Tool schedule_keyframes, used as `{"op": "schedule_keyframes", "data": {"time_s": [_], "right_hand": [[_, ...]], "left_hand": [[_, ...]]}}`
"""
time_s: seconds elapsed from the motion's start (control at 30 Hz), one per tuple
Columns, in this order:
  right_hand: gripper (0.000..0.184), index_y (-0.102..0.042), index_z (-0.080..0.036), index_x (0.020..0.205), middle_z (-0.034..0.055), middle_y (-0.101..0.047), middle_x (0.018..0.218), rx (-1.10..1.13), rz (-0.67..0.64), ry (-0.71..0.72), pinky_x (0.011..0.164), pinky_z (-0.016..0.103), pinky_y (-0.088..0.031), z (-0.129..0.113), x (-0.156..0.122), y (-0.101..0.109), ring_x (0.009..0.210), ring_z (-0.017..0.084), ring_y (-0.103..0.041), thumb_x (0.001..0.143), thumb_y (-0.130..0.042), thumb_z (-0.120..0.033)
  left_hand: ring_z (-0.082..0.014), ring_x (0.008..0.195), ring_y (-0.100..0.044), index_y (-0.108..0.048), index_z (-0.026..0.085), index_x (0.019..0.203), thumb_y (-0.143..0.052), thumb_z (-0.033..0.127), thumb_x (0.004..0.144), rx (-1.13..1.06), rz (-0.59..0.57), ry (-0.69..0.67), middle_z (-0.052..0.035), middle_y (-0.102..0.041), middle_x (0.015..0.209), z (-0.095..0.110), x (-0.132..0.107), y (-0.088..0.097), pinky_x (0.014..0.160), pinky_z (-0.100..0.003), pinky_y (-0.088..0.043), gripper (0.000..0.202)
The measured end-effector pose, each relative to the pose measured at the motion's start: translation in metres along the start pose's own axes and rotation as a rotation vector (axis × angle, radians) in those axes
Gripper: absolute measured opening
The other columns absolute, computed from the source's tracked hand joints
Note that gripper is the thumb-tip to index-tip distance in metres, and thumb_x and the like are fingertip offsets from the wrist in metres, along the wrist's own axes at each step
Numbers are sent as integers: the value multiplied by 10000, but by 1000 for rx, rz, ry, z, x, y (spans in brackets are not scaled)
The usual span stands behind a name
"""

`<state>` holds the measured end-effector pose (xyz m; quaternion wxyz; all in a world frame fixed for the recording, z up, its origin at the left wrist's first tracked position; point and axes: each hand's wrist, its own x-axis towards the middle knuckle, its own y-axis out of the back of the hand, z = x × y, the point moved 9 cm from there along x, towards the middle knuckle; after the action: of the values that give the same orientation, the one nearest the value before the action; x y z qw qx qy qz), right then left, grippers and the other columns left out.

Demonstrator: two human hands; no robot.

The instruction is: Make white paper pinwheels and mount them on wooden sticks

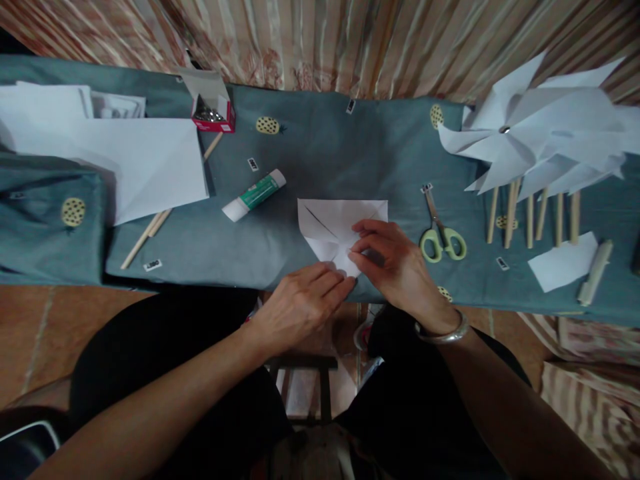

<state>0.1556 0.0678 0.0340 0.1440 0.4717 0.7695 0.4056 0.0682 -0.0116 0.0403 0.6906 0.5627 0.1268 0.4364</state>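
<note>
A white sheet of paper (pixel 333 217) with slits cut in towards its middle lies at the table's front edge. Its near part is bent up between my hands. My left hand (pixel 303 303) grips the near edge, with its fingertips partly hidden from view. My right hand (pixel 395 257), a bangle (pixel 445 333) on its wrist, is closed on a paper flap near the middle. Scissors with green handles (pixel 440 230) lie just right of the paper. Left of it lies a glue stick (pixel 254 195).
Paper pinwheels (pixel 550 133) on wooden sticks (pixel 511 213) lie at the right, near a paper scrap (pixel 565 263) and a capped pen (pixel 596 273). White sheets (pixel 155 157), more sticks (pixel 145 239) and a red box of metal pins (pixel 214 113) are at the left. A curtain hangs behind.
</note>
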Motion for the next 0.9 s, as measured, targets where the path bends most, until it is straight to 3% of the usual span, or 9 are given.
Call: {"op": "schedule_keyframes", "data": {"time_s": [0.27, 0.9], "right_hand": [[69, -641, -212, 826, 97, -665, 1138, 9, 1, -8, 931, 437, -488, 3, 0, -1, 1075, 253, -617, 841, -613, -150], [64, -642, -206, 815, 100, -662, 1147, 22, 8, -19, 952, 420, -484, 3, 0, 0, 1081, 250, -615, 843, -631, -149]], "left_hand": [[-200, 903, -643, -632, 97, 1043, -454, 132, 967, 17, -11, -10, -96, -701, 937, 3, 3, -1, 771, -326, -587, 196], [-214, 924, -643, -612, 59, 1125, -497, 112, 947, -13, 30, -6, -99, -705, 956, 2, 2, 2, 780, -327, -593, 219]]}}
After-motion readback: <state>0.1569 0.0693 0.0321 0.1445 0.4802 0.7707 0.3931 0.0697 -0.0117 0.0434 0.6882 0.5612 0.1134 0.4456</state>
